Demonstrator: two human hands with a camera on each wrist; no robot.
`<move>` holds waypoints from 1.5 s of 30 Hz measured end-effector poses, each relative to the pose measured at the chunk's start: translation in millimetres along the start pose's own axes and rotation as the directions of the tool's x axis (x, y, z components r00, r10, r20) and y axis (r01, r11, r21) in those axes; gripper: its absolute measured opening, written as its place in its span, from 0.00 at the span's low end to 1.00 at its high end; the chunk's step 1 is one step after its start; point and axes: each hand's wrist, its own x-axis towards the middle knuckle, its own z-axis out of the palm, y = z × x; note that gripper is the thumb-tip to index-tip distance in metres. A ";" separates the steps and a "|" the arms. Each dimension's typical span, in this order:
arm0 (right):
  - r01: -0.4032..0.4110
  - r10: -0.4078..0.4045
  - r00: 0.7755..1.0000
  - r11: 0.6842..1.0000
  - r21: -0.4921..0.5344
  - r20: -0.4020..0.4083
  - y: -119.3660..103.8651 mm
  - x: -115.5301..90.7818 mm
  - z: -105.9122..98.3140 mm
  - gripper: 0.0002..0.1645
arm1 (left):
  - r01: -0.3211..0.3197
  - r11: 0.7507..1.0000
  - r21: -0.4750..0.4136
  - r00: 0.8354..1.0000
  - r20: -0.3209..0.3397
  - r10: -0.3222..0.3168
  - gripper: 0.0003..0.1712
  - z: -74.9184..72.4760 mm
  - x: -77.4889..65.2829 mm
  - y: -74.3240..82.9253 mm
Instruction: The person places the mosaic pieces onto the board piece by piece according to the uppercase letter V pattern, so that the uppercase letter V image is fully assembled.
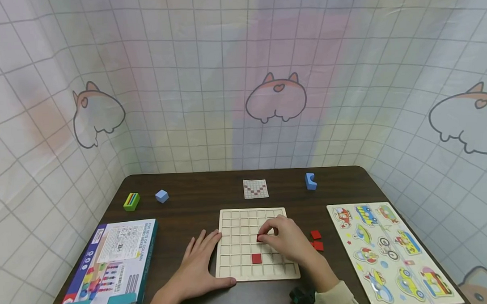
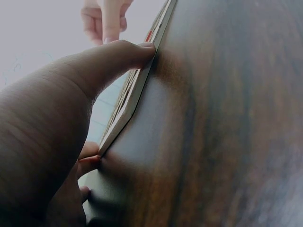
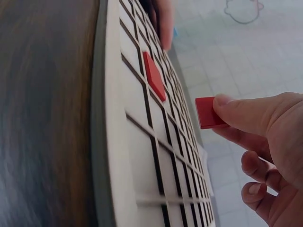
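A pale wooden grid board (image 1: 231,264) lies flat in front of me. One red square tile (image 1: 256,259) sits in a cell toward its near side. My right hand (image 1: 284,238) is over the board's right half and pinches another red tile (image 3: 206,113) between thumb and index finger, held above the grid. My left hand (image 1: 197,265) rests at the board's left side, fingers spread, its thumb (image 2: 137,53) on the near edge and its fingertips along the left edge.
Loose red tiles (image 1: 315,234) lie right of the board. Behind it is a small pattern card (image 1: 255,189). A boxed set (image 1: 110,264) is at left, a picture puzzle board (image 1: 392,254) at right. Blue blocks (image 1: 162,196) and a green striped block (image 1: 131,202) stand farther back.
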 end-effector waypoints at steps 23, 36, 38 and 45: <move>0.073 -0.077 0.992 0.996 0.042 0.102 -17.9 11.6 37.9 0.04 | 0.001 1.000 0.010 1.000 0.001 -0.001 0.78 -1.3 -1.7 -2.6; 0.137 -0.138 0.985 0.990 0.015 0.103 -13.2 10.5 38.8 0.02 | 0.000 1.000 0.009 1.000 0.003 0.000 0.78 0.1 -0.4 -3.4; 0.168 -0.166 0.981 0.986 -0.013 0.101 -12.8 8.7 38.7 0.01 | 0.000 1.000 0.008 1.000 0.007 0.000 0.78 0.3 -0.4 -3.5; 0.235 -0.217 0.969 0.956 -0.176 0.117 -15.2 1.8 37.5 0.05 | -0.008 1.000 0.006 1.000 0.003 0.008 0.78 1.5 -1.0 -2.7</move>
